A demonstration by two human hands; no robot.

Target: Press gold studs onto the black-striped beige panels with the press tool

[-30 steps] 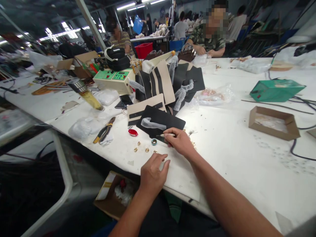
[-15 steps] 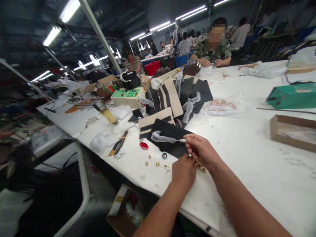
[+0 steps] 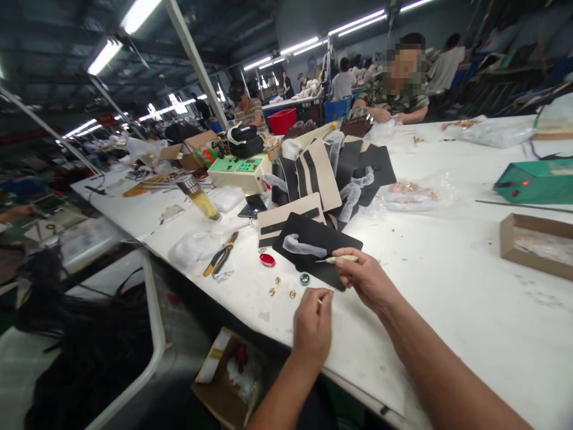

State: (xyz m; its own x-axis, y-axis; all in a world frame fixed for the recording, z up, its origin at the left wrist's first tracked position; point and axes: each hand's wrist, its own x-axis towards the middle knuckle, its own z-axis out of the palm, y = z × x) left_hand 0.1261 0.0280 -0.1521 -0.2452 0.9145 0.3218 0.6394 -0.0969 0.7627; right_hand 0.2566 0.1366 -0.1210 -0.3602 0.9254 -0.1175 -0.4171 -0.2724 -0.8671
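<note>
My right hand [image 3: 366, 279] is closed on a thin pointed tool with a pale handle [image 3: 336, 259], its tip over a black leather panel [image 3: 319, 248] that has a clear plastic strip on it. My left hand [image 3: 312, 326] rests at the near table edge with thumb and forefinger pinched on a tiny piece I cannot make out. Small gold metal fittings [image 3: 281, 290], a round blue-ringed part [image 3: 304, 278] and a red oval piece [image 3: 267, 260] lie just left of my hands.
A pile of black and beige bag panels [image 3: 326, 170] stands behind. Pliers [image 3: 220, 255], plastic bags, a green control box [image 3: 237, 169], a green case [image 3: 535, 181] and a cardboard tray [image 3: 535, 245] lie on the white table [image 3: 447, 280]. Other people sit at the far side.
My left hand reached to my right hand beside the gold fittings, then drew back to the table edge pinching a small piece. My right hand kept the tool; the view shifted.
</note>
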